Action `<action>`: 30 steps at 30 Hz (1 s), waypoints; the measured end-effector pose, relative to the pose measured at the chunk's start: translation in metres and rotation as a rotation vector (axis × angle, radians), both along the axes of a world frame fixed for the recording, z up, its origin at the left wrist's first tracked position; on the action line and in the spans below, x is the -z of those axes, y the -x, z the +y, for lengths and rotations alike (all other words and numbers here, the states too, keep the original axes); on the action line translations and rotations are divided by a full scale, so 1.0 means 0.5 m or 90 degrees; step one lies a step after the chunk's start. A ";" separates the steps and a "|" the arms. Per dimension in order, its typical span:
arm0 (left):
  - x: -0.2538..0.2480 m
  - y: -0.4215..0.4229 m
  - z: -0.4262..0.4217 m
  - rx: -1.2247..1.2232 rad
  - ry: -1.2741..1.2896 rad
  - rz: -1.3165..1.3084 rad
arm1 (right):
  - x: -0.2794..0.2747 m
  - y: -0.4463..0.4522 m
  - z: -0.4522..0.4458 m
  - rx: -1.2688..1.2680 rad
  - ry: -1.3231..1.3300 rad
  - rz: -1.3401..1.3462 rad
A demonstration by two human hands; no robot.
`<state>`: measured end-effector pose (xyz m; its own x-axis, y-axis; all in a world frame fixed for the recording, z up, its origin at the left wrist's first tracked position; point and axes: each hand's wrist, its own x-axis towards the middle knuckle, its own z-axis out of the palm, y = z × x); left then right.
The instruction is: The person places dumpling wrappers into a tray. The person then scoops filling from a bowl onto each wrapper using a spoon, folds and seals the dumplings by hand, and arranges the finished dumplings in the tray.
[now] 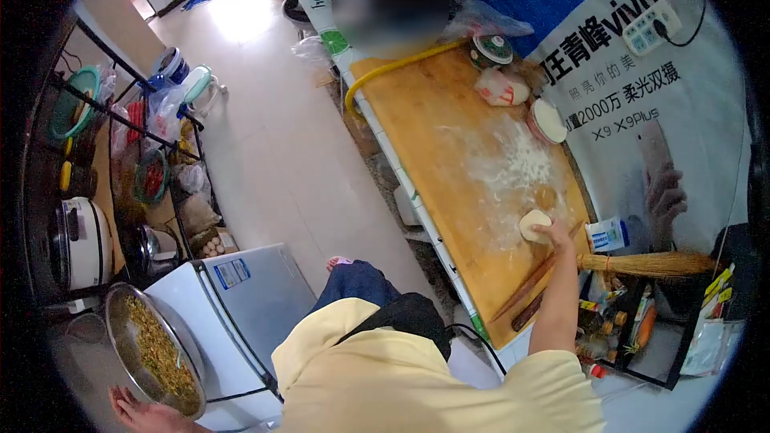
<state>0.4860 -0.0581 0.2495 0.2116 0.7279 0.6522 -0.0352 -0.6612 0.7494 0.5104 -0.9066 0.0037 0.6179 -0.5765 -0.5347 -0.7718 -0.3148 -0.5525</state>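
Note:
On the right, my right hand point(555, 234) pinches the edge of a round, pale piece of dough point(535, 225) over the wooden board point(437, 160). White flour point(525, 164) is spread on the board just above the dough. At the lower left, my left hand point(136, 412) is beside the rim of a large metal bowl point(199, 377), its fingers apart. Chopped, yellow-green filling point(160, 349) lies in the bowl. Two dark, tapered wooden rolling pins point(525, 285) lie near the board's lower end.
The bowl rests by a white fridge point(249, 281). Shelves at the left hold a white cooker point(87, 242) and baskets. A straw brush point(642, 263) lies right of the board; a white bowl of flour point(549, 121) and a yellow hose point(385, 70) are further up.

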 end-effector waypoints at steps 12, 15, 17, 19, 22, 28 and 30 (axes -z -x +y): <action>0.049 -0.001 -0.137 0.574 0.661 -0.011 | -0.113 -0.231 0.420 0.012 -0.636 -0.364; 0.069 -0.035 -0.207 0.700 0.742 0.142 | -0.179 -0.317 0.648 -0.277 -0.735 -0.254; 0.066 -0.057 -0.253 0.735 0.720 0.213 | -0.244 -0.338 0.831 -0.343 -0.887 -0.192; 0.062 -0.056 -0.277 0.679 0.770 0.210 | -0.317 -0.316 0.985 -0.430 -0.921 -0.132; 0.075 0.001 -0.286 0.719 0.798 -0.005 | -0.404 -0.254 1.156 -0.551 -0.933 0.071; 0.105 0.171 -0.293 0.285 0.820 -0.275 | -0.439 -0.067 1.353 -0.935 -0.857 0.195; 0.109 0.242 -0.283 0.213 0.811 -0.376 | -0.419 0.008 1.398 -0.976 -0.825 0.291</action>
<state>0.3650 -0.1999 0.1950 0.4201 0.8415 -0.3399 -0.5587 0.5349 0.6338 0.5062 -0.2078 0.2133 -0.1420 0.9293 -0.3410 -0.4338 -0.3681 -0.8224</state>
